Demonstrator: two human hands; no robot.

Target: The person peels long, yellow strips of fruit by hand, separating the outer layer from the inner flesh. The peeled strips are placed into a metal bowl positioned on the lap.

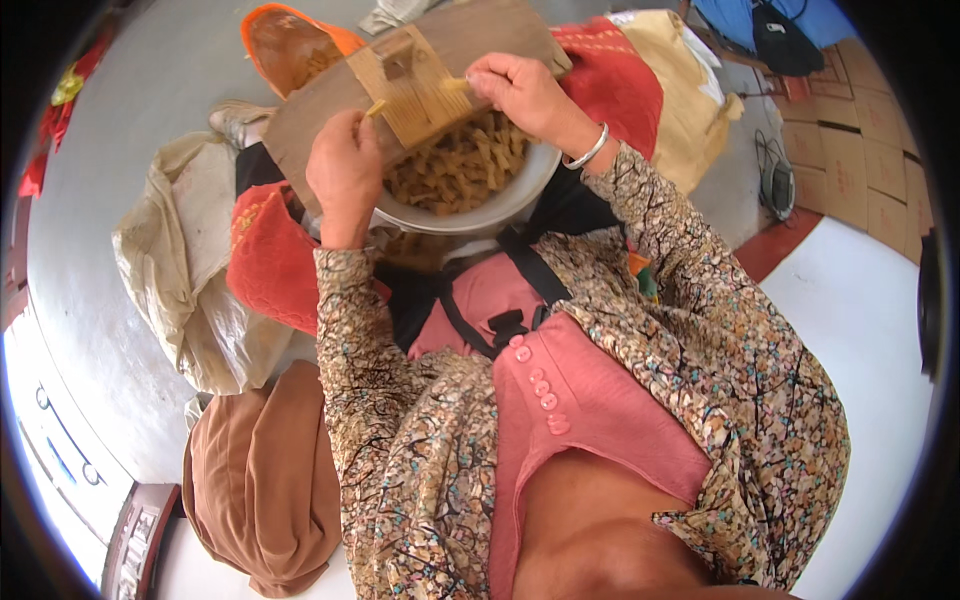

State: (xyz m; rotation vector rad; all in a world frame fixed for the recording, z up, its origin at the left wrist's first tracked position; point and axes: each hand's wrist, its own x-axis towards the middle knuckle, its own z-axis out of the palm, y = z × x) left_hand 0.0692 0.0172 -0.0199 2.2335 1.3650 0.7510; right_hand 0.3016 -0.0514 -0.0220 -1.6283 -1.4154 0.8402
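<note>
A wide wooden board [315,120] lies tilted across a pale basin [545,185]. On the board sits a lighter wooden block [400,75] with a square hole or recess near its far end. My left hand [345,175] is closed at the block's left side, with a small yellow piece [376,108] sticking out from its fingertips. At the block's right edge my right hand [525,95], silver bangle on the wrist, pinches another small yellow piece [455,85]. The pieces look like dough, though I cannot be sure. Many short yellow-brown pieces [460,165] fill the basin.
An orange container [262,45] with brownish contents stands beyond the board. Red cloth [625,85] lies at the right, a tan sack [685,110] beside it. A whitish sack [180,260] and a brown cloth bundle [265,480] are at left. Cardboard boxes [850,160] stand far right.
</note>
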